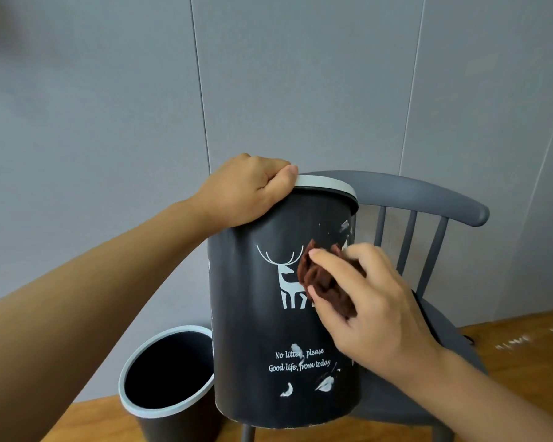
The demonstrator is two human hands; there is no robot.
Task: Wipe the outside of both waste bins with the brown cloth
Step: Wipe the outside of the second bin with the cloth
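Right hand (374, 301): fingers curled, bunching the brown cloth (326, 282) against the side of the dark deer-print bin (268, 314). Left hand (246, 193): fingers curled over that bin's pale rim, bin held in front of the grey chair (428, 202). Second bin (170, 384) upright on the wooden floor (524, 362), lower left, just beside the first.

Left forearm reaching in from the lower left, rising to a left hand (248, 191) curled over the rim of the raised bin (268, 314), thumb on top, gripping. Right arm coming in from the lower right, wrist bent inward. Right hand (371, 301) bunching the brown cloth (324, 280) in curled fingers, index finger (329, 261) stretched over it, pressing it against the bin's side.
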